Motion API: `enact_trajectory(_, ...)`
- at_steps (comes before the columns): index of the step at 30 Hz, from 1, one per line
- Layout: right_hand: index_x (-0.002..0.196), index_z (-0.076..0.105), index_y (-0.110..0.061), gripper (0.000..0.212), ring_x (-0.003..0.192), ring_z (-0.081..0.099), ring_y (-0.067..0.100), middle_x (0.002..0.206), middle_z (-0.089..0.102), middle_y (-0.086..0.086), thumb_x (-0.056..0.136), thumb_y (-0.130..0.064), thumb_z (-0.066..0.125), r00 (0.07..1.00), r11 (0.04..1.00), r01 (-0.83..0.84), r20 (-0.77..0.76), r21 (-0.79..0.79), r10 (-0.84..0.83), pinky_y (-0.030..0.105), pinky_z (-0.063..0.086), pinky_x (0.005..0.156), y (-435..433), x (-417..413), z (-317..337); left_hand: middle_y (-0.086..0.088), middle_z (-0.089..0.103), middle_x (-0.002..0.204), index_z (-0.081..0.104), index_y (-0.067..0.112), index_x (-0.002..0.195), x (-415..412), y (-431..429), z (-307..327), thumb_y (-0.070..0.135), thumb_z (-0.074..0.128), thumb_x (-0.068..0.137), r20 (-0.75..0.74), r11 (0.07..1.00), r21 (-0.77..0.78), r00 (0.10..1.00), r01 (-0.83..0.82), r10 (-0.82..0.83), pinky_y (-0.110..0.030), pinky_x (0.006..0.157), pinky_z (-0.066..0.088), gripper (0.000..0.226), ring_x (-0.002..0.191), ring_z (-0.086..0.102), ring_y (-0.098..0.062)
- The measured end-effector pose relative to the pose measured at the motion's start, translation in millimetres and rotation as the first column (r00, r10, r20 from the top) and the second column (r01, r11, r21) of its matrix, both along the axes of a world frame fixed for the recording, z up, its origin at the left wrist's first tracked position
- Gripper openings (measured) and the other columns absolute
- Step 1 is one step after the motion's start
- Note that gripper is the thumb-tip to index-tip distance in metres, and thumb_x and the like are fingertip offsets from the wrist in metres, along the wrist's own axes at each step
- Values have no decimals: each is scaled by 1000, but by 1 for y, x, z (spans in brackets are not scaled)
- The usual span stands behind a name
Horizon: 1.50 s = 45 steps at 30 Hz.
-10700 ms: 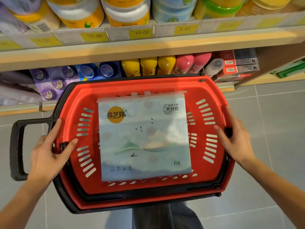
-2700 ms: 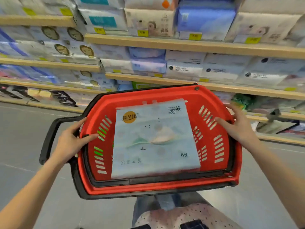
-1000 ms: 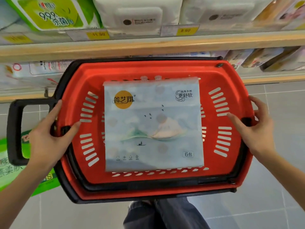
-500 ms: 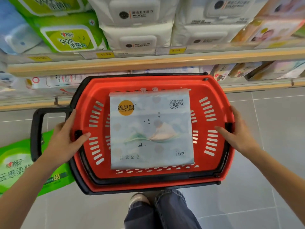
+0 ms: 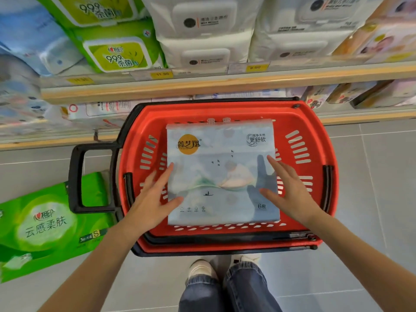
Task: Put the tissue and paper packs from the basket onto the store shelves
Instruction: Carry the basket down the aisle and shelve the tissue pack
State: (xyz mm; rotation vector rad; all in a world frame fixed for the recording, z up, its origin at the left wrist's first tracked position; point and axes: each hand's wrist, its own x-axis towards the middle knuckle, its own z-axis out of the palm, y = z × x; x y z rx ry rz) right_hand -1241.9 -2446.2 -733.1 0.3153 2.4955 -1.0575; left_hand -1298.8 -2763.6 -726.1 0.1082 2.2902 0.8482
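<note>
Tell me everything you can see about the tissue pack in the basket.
The tissue pack is a flat bundle in glossy pale-blue film, printed with misty hills, birds, a boat, an orange logo and a 6-pack mark. It lies face up in the red basket, covering most of its floor. The left hand and right hand, both open, lie at its side edges; contact is unclear.

The tissue pack (image 5: 221, 172) lies flat in the basket (image 5: 315, 136). The basket is in front of the shelf (image 5: 225, 85), with its handle (image 5: 76, 176) projecting left. The left hand (image 5: 153, 203) is at the pack's left edge and the right hand (image 5: 290, 192) at its right edge. 1 floor pack (image 5: 45, 224) lies left of the basket.
</note>
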Motion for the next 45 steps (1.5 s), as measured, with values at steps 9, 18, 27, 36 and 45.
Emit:
enact_trajectory(9,143,7,-40,87,129,30,6,145,24,-24,75,-50,60,995,994,-47,-94,-94,38,26,27,103,0,-11,-40,20,20,148,-10,58,136,-8,25,-45,44,70,75,98,955,222,979,-196,178,-26,108,27,101,138,21,-2)
enact_trajectory(18,144,10,-35,87,125,16,-24,139,15,-37,77,-36,66,994,986,5,-105,-169,-23,2,19,101,-1,-13,-35,46,10,127,-3,41,144,-5,31,-41,31,72,75,6,943,250,974,-219,225,10,86,19,102,108,5,42)
enact_trajectory(27,137,11,-48,87,127,19,-22,135,17,-50,68,-57,62,984,976,43,-160,-213,-78,7,22,104,0,-11,66,22,22,146,-3,59,134,-10,32,66,49,68,66,-16,949,245,978,-198,209,-26,110,25,99,136,15,5)
enact_trajectory(36,142,15,-41,88,129,17,-22,138,17,-48,73,-44,69,900,989,33,-426,-144,-92,1,18,102,1,-32,277,44,14,132,-4,55,136,-36,32,287,40,70,73,-303,944,317,935,-85,186,-18,106,24,98,131,15,13)
enact_trajectory(45,139,14,-47,86,115,29,-29,132,28,-36,72,-46,67,707,995,41,-702,-87,-90,4,33,94,-35,12,489,25,11,152,-5,47,142,-2,-1,494,38,68,75,-540,913,396,829,96,148,-17,107,25,99,134,16,10)
